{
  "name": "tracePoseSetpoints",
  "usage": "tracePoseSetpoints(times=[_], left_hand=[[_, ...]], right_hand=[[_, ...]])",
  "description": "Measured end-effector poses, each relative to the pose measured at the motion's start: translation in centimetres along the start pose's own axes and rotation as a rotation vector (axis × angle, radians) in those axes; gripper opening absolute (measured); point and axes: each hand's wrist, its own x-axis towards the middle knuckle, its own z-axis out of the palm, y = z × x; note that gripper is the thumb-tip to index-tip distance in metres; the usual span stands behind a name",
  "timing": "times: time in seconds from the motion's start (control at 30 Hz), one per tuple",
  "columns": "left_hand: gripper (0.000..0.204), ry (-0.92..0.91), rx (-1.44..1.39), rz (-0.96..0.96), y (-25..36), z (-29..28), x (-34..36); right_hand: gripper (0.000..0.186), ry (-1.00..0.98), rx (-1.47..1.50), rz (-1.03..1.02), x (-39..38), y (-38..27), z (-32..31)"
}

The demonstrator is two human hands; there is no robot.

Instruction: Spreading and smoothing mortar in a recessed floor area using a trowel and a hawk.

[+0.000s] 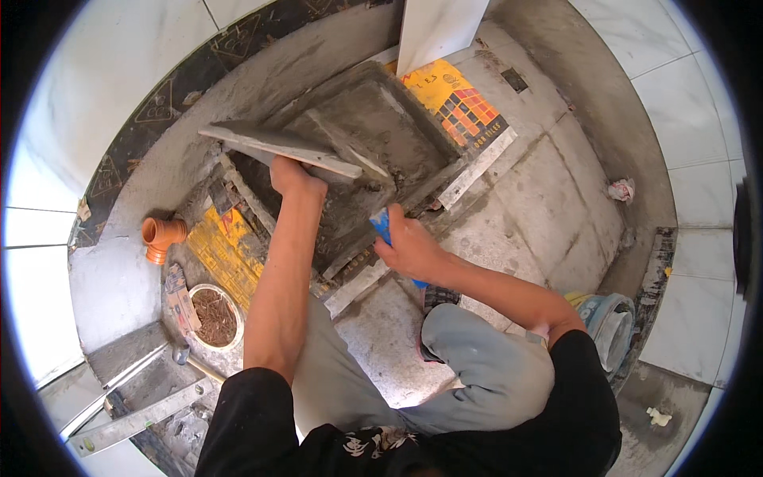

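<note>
My left hand (292,176) grips the underside of a tilted flat tile (258,140) smeared with grey mortar. Beneath and beside it is a shallow grey mortar-coated tray or frame (367,115) with wet mortar and a raised ridge inside. My right hand (405,242) is closed around a blue handle (380,222) near the front edge of that tray; the working end of this tool is hard to make out. Yellow printed cardboard (453,91) lies under the tray.
An upright white panel (437,28) stands at the back. At left are an orange pipe fitting (163,233), a bucket of shavings (213,314), a mallet (180,354) and metal straightedges (139,413). A pale bucket (616,342) is at right, crumpled litter (621,190) above it.
</note>
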Motion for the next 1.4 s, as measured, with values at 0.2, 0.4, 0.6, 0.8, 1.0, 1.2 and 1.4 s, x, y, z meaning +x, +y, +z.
tracePoseSetpoints(times=[0.2, 0.4, 0.6, 0.8, 1.0, 1.2, 1.4], left_hand=[[0.020, -0.014, 0.055, -0.005, 0.2, -0.9, 3.1], [0.013, 0.024, -0.067, 0.104, 2.0, -0.1, 3.0], [0.042, -0.268, -0.033, 0.044, 0.6, -0.5, 1.2], [0.051, -0.449, 0.002, -0.056, 0.0, -0.6, 0.7], [0.046, -0.551, 0.159, 0.081, 0.3, -4.2, 3.6], [0.047, -0.296, 0.106, 0.098, 0.6, -2.2, 2.2], [0.043, -0.323, 0.051, 0.229, 1.8, -2.6, 3.8]], right_hand=[[0.045, 0.021, -0.030, 0.047, -4.9, 1.9, -0.4], [0.044, 0.005, 0.048, 0.055, -6.7, 5.7, -4.0], [0.025, -0.069, 0.690, 0.266, 2.2, 2.2, -10.5], [0.045, -0.430, 0.973, 0.241, 4.6, 1.2, -8.1], [0.046, -0.526, 0.952, 0.361, 0.6, 3.3, -6.6], [0.045, -0.578, 0.961, 0.458, -4.5, 5.7, -6.2], [0.038, -0.284, 0.597, 0.507, -5.8, 5.3, -11.0]])
